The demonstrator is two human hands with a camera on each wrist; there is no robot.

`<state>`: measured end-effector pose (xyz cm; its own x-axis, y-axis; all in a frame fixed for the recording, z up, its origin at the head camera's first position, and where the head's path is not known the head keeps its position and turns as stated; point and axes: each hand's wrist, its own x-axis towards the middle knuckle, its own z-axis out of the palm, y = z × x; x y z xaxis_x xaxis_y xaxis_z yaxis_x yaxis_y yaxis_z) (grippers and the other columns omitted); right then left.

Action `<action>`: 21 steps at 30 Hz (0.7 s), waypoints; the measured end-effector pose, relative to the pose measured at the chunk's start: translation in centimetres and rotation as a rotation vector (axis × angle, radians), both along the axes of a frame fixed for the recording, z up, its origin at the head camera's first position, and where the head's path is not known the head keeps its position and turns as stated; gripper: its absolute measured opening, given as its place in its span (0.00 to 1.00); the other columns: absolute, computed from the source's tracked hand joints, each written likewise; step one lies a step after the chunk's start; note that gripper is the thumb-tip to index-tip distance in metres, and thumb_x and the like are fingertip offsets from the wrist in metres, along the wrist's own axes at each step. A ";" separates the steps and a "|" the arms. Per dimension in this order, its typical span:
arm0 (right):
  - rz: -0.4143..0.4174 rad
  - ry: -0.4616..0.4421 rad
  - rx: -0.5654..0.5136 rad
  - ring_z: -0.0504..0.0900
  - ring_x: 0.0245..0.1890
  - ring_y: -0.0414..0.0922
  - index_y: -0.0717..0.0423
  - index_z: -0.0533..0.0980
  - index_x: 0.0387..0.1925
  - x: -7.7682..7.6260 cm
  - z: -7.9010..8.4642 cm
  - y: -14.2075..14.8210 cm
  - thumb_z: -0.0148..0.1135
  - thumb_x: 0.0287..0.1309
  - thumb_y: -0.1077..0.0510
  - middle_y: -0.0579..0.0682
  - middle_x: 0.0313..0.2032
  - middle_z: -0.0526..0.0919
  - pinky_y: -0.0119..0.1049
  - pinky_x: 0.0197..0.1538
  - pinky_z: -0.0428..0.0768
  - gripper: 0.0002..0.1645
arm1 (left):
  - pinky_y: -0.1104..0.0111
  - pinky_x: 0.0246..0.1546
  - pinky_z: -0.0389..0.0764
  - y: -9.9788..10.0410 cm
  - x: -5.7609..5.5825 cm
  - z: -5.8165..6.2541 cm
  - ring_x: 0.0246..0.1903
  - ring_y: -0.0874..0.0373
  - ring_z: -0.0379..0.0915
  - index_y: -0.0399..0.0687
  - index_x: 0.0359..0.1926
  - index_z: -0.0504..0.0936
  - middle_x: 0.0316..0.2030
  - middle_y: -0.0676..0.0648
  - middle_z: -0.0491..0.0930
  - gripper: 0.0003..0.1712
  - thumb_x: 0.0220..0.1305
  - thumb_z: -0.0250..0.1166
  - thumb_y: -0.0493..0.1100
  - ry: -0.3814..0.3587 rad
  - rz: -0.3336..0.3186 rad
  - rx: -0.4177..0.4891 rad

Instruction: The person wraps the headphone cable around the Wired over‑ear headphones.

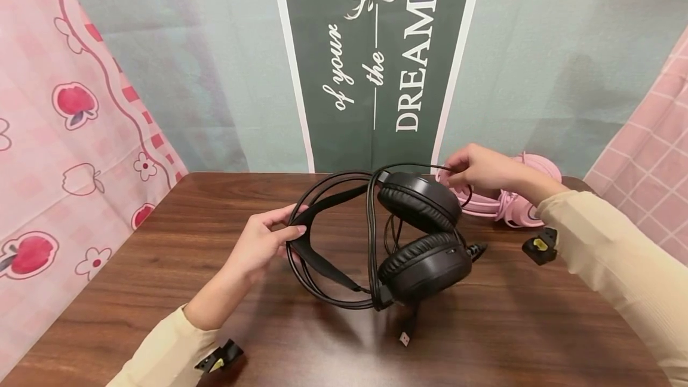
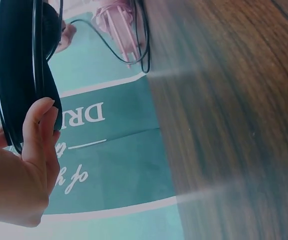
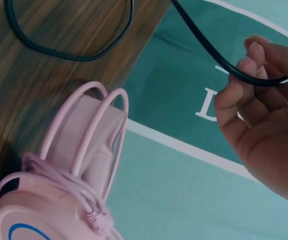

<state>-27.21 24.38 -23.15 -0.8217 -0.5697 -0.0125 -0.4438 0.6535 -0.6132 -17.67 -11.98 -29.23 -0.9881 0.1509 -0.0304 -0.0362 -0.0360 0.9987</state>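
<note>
Black headphones are held up over the table, ear cups to the right and headband to the left. My left hand grips the headband, with thumb and fingers on either side of it; the left wrist view shows this grip on the band up close. Strands of black cable run across the headphones between the cups and the band. Beyond the upper ear cup, my right hand pinches a stretch of that cable, seen curving through its fingers in the right wrist view. A USB plug hangs below the lower cup.
Pink headphones wound with their own pink cable lie at the back right of the brown wooden table, partly behind my right hand and forearm. A fabric backdrop with lettering stands along the table's back edge.
</note>
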 end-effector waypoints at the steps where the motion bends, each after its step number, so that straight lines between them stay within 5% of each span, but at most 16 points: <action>1: -0.004 0.004 0.002 0.71 0.17 0.40 0.61 0.78 0.27 0.0 -0.1 0.1 0.58 0.51 0.70 0.48 0.18 0.74 0.33 0.22 0.74 0.04 | 0.64 0.18 0.80 -0.1 0.0 0.0 0.21 0.58 0.74 0.33 0.55 0.72 0.33 0.42 0.72 0.24 0.54 0.59 0.26 -0.003 0.001 0.010; 11: -0.020 0.010 0.015 0.68 0.19 0.41 0.57 0.74 0.19 0.2 -0.2 0.5 0.57 0.57 0.62 0.48 0.17 0.72 0.32 0.22 0.67 0.12 | 0.63 0.18 0.81 -0.6 -0.1 0.6 0.17 0.58 0.74 0.36 0.52 0.74 0.32 0.45 0.77 0.21 0.55 0.59 0.26 -0.045 0.016 0.118; 21: -0.003 -0.056 -0.017 0.74 0.28 0.41 0.60 0.78 0.28 0.3 -0.2 0.9 0.55 0.56 0.66 0.50 0.26 0.78 0.33 0.34 0.75 0.05 | 0.65 0.20 0.82 -1.3 -0.1 1.4 0.16 0.58 0.75 0.32 0.57 0.68 0.31 0.44 0.77 0.25 0.57 0.58 0.27 -0.075 0.058 0.186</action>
<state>-26.88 25.24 -23.31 -0.8216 -0.5679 -0.0494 -0.4064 0.6443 -0.6478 -17.76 -13.26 -27.78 -0.9913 0.1042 -0.0810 -0.1027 -0.2238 0.9692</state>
